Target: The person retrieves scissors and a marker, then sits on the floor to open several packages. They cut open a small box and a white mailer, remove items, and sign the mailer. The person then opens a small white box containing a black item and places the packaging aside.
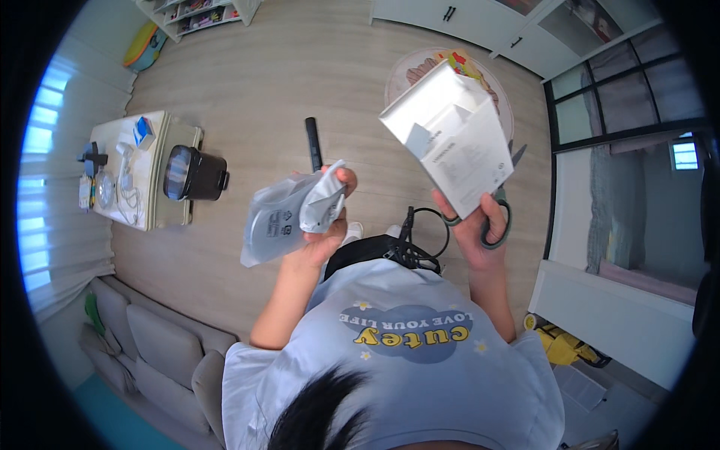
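Note:
My left hand [326, 239] grips a frosted plastic bag [273, 211] with printed symbols, and a smaller crumpled whitish packet [322, 208] lies against it under my fingers. Something rounded and pale shows dimly through the bag. In my right hand [478, 242] is a white cardboard box [469, 160], tilted, its lid flap standing up and a folded card insert inside. The same hand has its fingers through the handles of green-handled scissors [510, 222]; their blades stick out behind the box. A black rod-shaped object [313, 140] appears beyond my left hand; whether I hold it is unclear.
At left, a white side table [157, 185] carries small appliances and a blue-and-white box. Beside it stands a dark bin [197, 173]. A grey sofa [163, 343] is behind on the left. A round rug [405, 73] lies ahead. Coiled black cable [413, 247] hangs at my waist.

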Demonstrator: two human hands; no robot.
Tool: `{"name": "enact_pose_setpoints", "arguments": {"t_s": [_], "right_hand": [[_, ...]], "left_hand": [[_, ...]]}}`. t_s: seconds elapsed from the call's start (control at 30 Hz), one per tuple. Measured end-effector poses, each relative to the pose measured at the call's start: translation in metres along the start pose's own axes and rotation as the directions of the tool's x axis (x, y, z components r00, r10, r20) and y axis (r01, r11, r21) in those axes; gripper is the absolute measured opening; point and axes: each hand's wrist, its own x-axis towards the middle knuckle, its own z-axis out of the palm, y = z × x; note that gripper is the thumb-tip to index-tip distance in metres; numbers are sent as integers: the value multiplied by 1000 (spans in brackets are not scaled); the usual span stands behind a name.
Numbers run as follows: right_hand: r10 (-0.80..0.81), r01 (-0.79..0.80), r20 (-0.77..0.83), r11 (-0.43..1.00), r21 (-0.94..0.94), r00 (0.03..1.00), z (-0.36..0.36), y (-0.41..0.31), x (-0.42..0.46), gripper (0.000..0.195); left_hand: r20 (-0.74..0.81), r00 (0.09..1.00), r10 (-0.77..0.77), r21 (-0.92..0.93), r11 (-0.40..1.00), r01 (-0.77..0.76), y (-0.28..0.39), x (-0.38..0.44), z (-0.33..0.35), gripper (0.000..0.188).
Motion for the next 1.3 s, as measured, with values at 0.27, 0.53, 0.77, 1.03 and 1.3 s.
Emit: {"name": "enact_pose_setpoints", "arguments": {"t_s": [0.27,0.53,0.77,1.03,1.3], "right_hand": [[77,-72,-212,997,32,974,-26,-20,38,56],[-67,-56,-260,897,-439,963,-26,-3,150,47],[60,-121,-142,877,-465,988,13,59,316,47],[-316,118,-267,818,-563,911,65,62,388,48],[-747,-19,-562,596,-803,355,36,25,218,53]], "left_hand": [[-109,927,359,204,921,-333,18,26,-5,37],[-46,785,618,415,727,-548,101,43,11,37],[-59,642,764,820,404,-405,192,104,65,29],[-266,769,581,952,282,116,233,278,113,35],[-759,644,-97,622,183,761,105,330,29,39]]}}
